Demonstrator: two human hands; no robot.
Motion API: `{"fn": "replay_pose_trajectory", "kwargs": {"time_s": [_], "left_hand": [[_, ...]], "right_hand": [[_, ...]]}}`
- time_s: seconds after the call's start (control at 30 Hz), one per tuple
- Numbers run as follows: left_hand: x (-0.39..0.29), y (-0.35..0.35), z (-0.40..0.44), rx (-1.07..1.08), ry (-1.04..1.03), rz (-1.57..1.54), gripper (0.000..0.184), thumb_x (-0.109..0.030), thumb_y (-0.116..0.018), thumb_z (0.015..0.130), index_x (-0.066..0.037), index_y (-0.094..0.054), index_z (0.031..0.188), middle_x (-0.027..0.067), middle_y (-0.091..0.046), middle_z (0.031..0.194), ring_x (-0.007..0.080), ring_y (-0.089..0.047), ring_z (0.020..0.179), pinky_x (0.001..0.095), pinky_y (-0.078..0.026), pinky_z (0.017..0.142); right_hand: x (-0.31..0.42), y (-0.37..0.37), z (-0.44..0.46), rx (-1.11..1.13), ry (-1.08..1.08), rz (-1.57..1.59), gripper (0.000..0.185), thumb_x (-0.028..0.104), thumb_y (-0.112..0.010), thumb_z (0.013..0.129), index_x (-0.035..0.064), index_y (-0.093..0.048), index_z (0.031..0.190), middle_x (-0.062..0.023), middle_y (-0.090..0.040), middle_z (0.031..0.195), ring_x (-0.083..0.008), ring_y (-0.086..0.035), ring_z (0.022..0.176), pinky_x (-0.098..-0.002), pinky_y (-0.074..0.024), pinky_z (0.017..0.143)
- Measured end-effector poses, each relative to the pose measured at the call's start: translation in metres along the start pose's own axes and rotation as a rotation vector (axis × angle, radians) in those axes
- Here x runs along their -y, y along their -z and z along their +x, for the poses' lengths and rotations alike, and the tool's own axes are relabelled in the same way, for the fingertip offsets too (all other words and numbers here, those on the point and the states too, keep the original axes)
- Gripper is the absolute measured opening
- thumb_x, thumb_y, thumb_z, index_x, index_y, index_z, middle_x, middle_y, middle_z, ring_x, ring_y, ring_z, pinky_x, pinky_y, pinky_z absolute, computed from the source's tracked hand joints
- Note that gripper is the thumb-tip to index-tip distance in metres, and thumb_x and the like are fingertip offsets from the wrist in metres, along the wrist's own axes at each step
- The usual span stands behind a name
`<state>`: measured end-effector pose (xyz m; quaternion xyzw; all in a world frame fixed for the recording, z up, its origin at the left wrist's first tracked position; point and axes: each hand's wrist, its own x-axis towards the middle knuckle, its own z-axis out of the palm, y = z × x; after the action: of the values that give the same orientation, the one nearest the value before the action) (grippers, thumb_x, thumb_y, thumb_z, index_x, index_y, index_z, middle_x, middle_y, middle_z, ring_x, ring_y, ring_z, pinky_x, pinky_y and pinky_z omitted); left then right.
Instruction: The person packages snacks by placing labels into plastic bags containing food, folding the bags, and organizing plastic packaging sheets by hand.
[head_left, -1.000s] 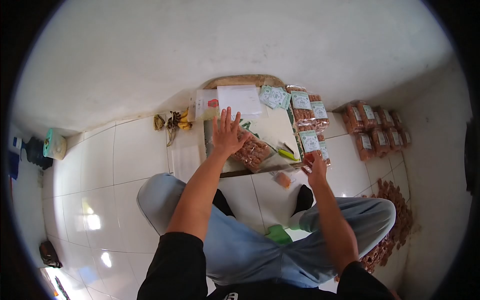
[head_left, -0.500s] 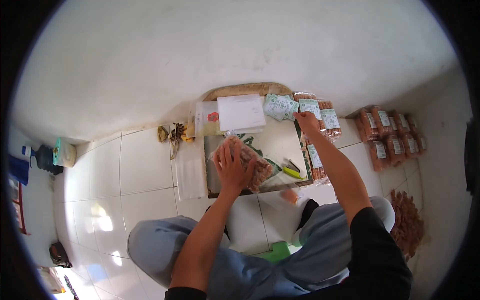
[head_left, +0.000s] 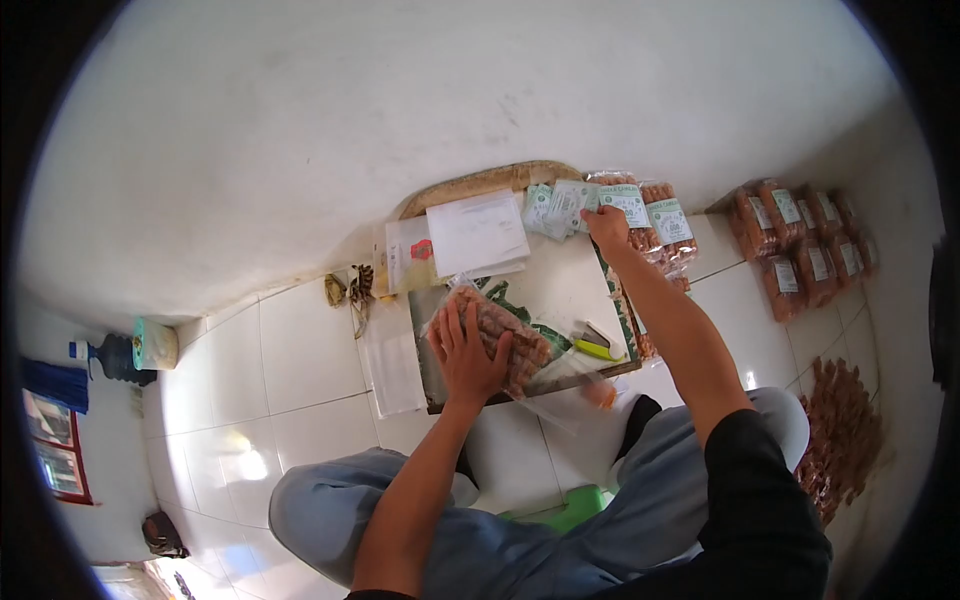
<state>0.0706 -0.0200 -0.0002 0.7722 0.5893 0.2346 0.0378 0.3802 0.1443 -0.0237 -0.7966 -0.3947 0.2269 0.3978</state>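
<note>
My left hand [head_left: 468, 358] lies with spread fingers on a clear bag of brown pieces [head_left: 515, 340], which rests tilted on the low board [head_left: 550, 290]. At the board's back right, my right hand [head_left: 608, 228] pinches the edge of a green-and-white label card [head_left: 573, 203]. More label cards [head_left: 538, 208] lie beside it. White paper sheets [head_left: 478, 232] are at the back left of the board. A yellow-green stapler [head_left: 597, 348] sits to the right of the bag.
Labelled packs [head_left: 670, 228] lie right of the board, with several more [head_left: 785, 215] by the wall. A heap of brown pieces [head_left: 840, 430] is on the right floor. Clear plastic sleeves [head_left: 393, 365], bananas [head_left: 360, 290] and a green stool [head_left: 575, 510] are nearby.
My right hand has moved from the packs at the board's lower right up to the label cards, now gripping one. The bag has been turned slightly under my left hand. The view has shifted.
</note>
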Motion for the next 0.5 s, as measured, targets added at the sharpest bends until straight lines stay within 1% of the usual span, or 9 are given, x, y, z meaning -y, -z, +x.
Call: {"fn": "replay_pose_trajectory", "kwargs": {"time_s": [0.03,0.1,0.13,0.2,0.3,0.37,0.4,0.47,0.5], "left_hand": [[-0.001,0.001,0.002,0.016,0.013,-0.020,0.073,-0.052,-0.054,0.089,-0.005,-0.037,0.143,0.0235,-0.025,0.151,0.0374,-0.018,0.142,0.0555,-0.006,0.114],[0.007,-0.008,0.002,-0.020,-0.025,-0.007,0.073,-0.053,-0.053,0.089,-0.005,-0.036,0.143,0.0232,-0.024,0.151,0.0370,-0.017,0.142,0.0553,-0.005,0.114],[0.009,-0.012,0.003,-0.063,-0.052,-0.002,0.074,-0.054,-0.052,0.090,-0.006,-0.036,0.143,0.0230,-0.024,0.152,0.0367,-0.016,0.143,0.0551,-0.004,0.114],[0.015,-0.012,0.002,0.005,-0.015,-0.062,0.074,-0.055,-0.051,0.090,-0.006,-0.036,0.143,0.0230,-0.024,0.152,0.0367,-0.016,0.143,0.0549,-0.004,0.114],[0.000,0.001,0.011,0.043,0.058,-0.190,0.071,-0.054,-0.052,0.090,-0.006,-0.040,0.141,0.0210,-0.025,0.152,0.0360,-0.016,0.143,0.0538,-0.004,0.115],[-0.018,0.005,0.006,-0.164,0.053,-0.164,0.059,-0.048,-0.058,0.089,-0.006,-0.050,0.129,0.0184,-0.040,0.142,0.0362,-0.030,0.136,0.0526,-0.017,0.112],[-0.031,0.008,0.000,-0.161,0.048,-0.167,0.059,-0.048,-0.058,0.089,-0.006,-0.050,0.129,0.0184,-0.040,0.142,0.0362,-0.030,0.136,0.0526,-0.017,0.112],[-0.066,0.014,-0.012,-0.178,0.028,-0.440,0.045,-0.040,-0.067,0.084,-0.008,-0.055,0.113,0.0132,-0.053,0.121,0.0348,-0.045,0.118,0.0501,-0.030,0.102],[-0.088,0.021,-0.022,-0.176,0.015,-0.446,0.042,-0.034,-0.071,0.080,-0.008,-0.056,0.109,0.0134,-0.054,0.111,0.0336,-0.047,0.111,0.0496,-0.033,0.095]], "right_hand": [[0.002,0.003,-0.001,-0.004,-0.006,0.006,0.032,0.028,-0.074,0.079,-0.0027,-0.067,0.085,-0.0127,-0.068,0.078,-0.0237,-0.067,0.076,-0.0350,-0.0525,0.067],[0.005,0.013,-0.010,0.140,-0.076,0.379,0.024,0.020,-0.068,0.086,-0.0028,-0.067,0.092,-0.0101,-0.068,0.080,-0.0195,-0.067,0.073,-0.0302,-0.0527,0.059],[0.010,0.020,-0.016,0.132,-0.084,0.380,0.024,0.020,-0.068,0.086,-0.0028,-0.067,0.092,-0.0101,-0.068,0.080,-0.0195,-0.067,0.073,-0.0302,-0.0527,0.059],[0.016,0.036,-0.037,0.177,-0.072,0.576,0.020,0.013,-0.061,0.090,-0.0034,-0.065,0.100,-0.0101,-0.068,0.086,-0.0184,-0.066,0.072,-0.0276,-0.0559,0.058],[0.019,0.066,-0.066,0.125,-0.092,0.768,0.022,0.009,-0.056,0.092,-0.0045,-0.061,0.109,-0.0125,-0.066,0.097,-0.0215,-0.067,0.077,-0.0302,-0.0599,0.066],[0.012,0.092,-0.083,0.163,-0.197,0.835,0.026,0.004,-0.054,0.091,-0.0048,-0.057,0.115,-0.0146,-0.064,0.106,-0.0231,-0.067,0.085,-0.0312,-0.0607,0.070],[0.006,0.105,-0.097,0.166,-0.191,0.831,0.027,0.004,-0.054,0.089,-0.0045,-0.057,0.115,-0.0150,-0.063,0.107,-0.0233,-0.066,0.087,-0.0316,-0.0603,0.070],[-0.004,0.127,-0.128,0.131,-0.213,0.794,0.031,0.004,-0.054,0.086,-0.0032,-0.056,0.116,-0.0152,-0.063,0.109,-0.0237,-0.066,0.088,-0.0323,-0.0596,0.068],[-0.009,0.136,-0.149,0.093,-0.241,0.760,0.033,0.005,-0.054,0.085,-0.0021,-0.057,0.117,-0.0150,-0.062,0.109,-0.0239,-0.066,0.087,-0.0326,-0.0592,0.067]]}}
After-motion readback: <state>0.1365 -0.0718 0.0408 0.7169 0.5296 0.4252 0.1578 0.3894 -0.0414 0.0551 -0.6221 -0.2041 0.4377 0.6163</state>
